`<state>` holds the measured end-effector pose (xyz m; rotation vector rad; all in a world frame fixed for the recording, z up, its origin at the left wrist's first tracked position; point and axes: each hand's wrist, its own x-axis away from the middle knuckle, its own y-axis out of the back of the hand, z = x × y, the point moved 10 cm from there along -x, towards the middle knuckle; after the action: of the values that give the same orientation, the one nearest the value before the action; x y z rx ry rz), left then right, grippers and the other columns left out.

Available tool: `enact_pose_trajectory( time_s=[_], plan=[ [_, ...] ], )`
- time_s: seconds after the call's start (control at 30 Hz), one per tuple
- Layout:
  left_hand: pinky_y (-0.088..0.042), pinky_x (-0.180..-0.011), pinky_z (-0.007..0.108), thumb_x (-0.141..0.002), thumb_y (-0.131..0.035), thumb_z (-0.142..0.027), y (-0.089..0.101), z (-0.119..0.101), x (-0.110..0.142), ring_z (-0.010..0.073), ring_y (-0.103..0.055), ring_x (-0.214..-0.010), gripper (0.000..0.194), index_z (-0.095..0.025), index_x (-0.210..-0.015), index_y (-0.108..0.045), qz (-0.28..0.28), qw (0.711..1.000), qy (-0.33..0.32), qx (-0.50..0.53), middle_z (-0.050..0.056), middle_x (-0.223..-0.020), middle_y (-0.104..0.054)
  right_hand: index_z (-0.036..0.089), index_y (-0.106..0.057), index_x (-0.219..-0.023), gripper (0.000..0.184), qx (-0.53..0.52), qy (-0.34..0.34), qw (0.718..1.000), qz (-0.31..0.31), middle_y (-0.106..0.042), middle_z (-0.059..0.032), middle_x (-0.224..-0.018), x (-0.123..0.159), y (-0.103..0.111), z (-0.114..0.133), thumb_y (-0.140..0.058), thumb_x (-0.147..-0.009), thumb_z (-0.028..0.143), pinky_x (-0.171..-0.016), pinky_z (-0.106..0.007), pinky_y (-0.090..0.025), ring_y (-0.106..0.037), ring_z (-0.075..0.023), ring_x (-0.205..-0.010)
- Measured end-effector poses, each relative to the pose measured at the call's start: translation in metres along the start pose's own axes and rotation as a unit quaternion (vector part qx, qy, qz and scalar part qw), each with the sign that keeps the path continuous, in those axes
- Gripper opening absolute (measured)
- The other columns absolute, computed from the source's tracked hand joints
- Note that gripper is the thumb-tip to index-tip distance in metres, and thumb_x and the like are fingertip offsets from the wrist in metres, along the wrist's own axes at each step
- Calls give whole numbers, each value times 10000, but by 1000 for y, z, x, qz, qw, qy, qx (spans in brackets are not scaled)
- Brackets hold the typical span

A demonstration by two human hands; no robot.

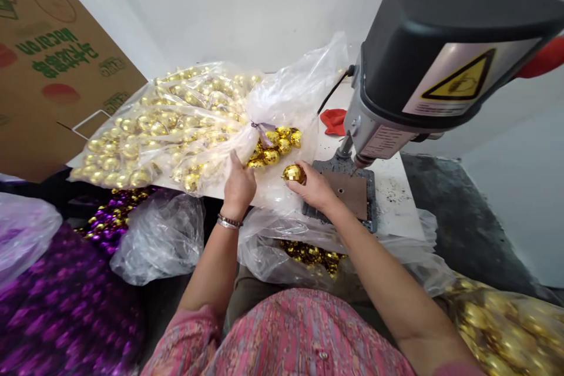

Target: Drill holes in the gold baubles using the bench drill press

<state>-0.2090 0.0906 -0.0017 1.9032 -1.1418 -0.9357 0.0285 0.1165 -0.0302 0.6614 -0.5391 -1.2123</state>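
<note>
Pinched in the fingers of my right hand [314, 187] is one shiny gold mirrored ball [294, 174], held just left of the drill press base. My left hand [239, 188] is closed at the near side of a clear plastic bag [211, 147], its fingertips partly hidden against the film. Many gold balls fill this bag, and a purple tie [262, 129] gathers its neck. Beside the tie, several loose gold balls [271, 156] rest on the plastic between my hands.
A drill press [440, 53] overhangs the table's right side, its bit above a brown plate [352, 189]. Red cloth [333, 121] lies behind its column. A cardboard box [57, 64] stands left. Purple ornaments [66, 305] and another bag of gold balls [506, 329] flank me.
</note>
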Motion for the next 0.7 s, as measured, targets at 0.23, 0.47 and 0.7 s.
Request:
enact_pose_trajectory(
  time_s=[0.23, 0.47, 0.7],
  plan=[
    [-673, -1185, 514, -1083, -693, -308, 9, -45, 25, 327, -802, -1254, 566, -170, -1630, -738, 15, 977, -131, 168, 230, -1479, -807, 199, -570, -1699, 837, -276, -5, 961, 14, -761, -144, -1545, 42, 4, -24, -703, -1037, 693, -1103, -344, -683, -760, -206, -1299],
    [-693, -1088, 414, -906, -1006, -566, -83, -95, 112, 281, -825, -1211, 922, -235, -1709, -697, 356, 797, -70, 484, 141, -1493, -836, 210, -735, -1529, 990, -377, -35, 925, 42, -798, -84, -1146, 87, 12, -47, -714, -898, 973, -732, -256, -542, -610, -124, -850],
    [-713, -1002, 393, -875, -1010, -572, -104, -120, 110, 257, -814, -1075, 784, -177, -1507, -766, 371, 793, -76, 477, 104, -1250, -862, 214, -748, -1484, 957, -396, -64, 915, 33, -781, -72, -1047, 103, 9, -68, -675, -922, 986, -712, -272, -535, -603, -126, -803]
  ],
)
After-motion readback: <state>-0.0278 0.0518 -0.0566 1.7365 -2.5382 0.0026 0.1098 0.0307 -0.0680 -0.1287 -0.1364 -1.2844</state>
